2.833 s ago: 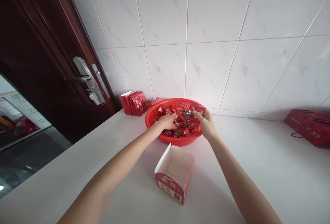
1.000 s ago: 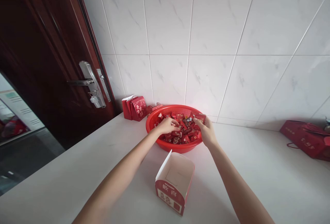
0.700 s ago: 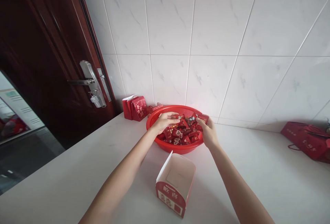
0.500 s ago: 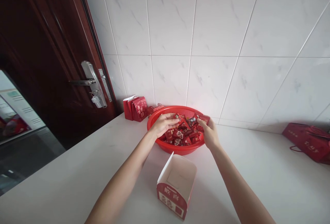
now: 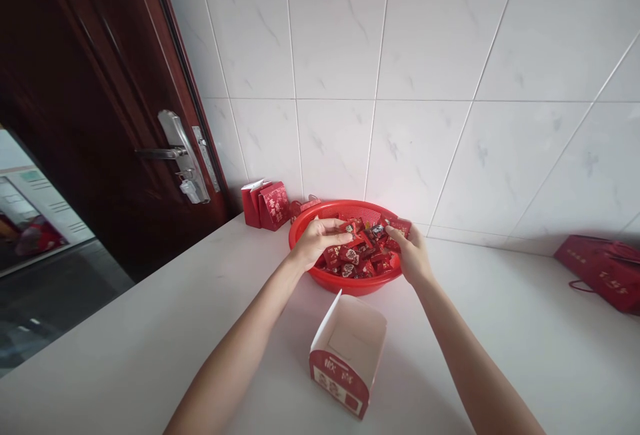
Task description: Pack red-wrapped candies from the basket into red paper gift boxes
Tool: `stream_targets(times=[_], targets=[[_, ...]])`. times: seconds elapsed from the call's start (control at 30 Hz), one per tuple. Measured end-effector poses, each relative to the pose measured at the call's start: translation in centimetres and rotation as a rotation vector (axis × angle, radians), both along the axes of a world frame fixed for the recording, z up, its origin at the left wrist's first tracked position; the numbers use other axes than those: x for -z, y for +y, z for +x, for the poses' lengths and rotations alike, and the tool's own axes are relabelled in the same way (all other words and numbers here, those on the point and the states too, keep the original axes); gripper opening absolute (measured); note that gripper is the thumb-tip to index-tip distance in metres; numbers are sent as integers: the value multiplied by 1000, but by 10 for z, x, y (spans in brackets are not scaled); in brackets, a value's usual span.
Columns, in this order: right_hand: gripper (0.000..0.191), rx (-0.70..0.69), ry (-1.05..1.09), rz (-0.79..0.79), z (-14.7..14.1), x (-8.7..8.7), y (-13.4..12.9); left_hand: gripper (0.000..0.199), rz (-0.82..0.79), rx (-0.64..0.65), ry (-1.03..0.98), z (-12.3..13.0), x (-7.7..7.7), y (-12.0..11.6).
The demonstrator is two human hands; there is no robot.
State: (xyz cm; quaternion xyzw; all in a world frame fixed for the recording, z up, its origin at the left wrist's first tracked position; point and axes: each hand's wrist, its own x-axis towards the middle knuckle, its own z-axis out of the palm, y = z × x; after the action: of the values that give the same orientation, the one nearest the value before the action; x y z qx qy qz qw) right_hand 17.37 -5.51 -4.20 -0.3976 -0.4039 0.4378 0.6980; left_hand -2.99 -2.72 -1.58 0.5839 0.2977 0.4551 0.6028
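Observation:
A red plastic basket point(image 5: 345, 283) holds many red-wrapped candies point(image 5: 351, 256). Over its left side, my left hand point(image 5: 319, 241) pinches a red candy point(image 5: 349, 228) between thumb and fingers. At the basket's right rim, my right hand point(image 5: 411, 251) has its fingers closed on a red packet point(image 5: 400, 227). In front of the basket stands a small red and beige paper box point(image 5: 356, 335) with its top open; neither hand touches it.
Small red boxes point(image 5: 274, 205) stand against the tiled wall at the basket's left. A dark red bag point(image 5: 600, 271) lies at the far right. The brown door point(image 5: 100, 75) is beyond the white table's point(image 5: 165, 328) left edge.
The view has shifted slightly, so basket, box and hands appear a little further right and higher. Both hands stay over the basket, with little change in their grips.

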Motion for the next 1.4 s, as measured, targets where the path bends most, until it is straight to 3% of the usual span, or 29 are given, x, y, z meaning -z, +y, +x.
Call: stream_targets(times=[0.2,0.4,0.53,0.63,0.8,0.9,1.4], targets=[[43,-94,-37,-35,5,-15,-9,33,102,67,173,-15,-27,-19],[35,-409,-324,70,12,-58,-52,22,276,228,541,-38,-55,-41],[28,-561,-553,91,3,-71,-77,23,397,306,648,-46,-69,-57],[24,-627,-691,64,-9,-71,-86,22,442,305,730,-50,-74,-66],[25,-687,-844,-1,-19,-65,-88,19,495,190,809,-54,-76,-72],[25,-681,-905,-39,-19,-63,-87,15,517,211,813,-51,-79,-75],[17,-629,-955,-93,-17,-65,-89,17,562,240,844,-48,-81,-84]])
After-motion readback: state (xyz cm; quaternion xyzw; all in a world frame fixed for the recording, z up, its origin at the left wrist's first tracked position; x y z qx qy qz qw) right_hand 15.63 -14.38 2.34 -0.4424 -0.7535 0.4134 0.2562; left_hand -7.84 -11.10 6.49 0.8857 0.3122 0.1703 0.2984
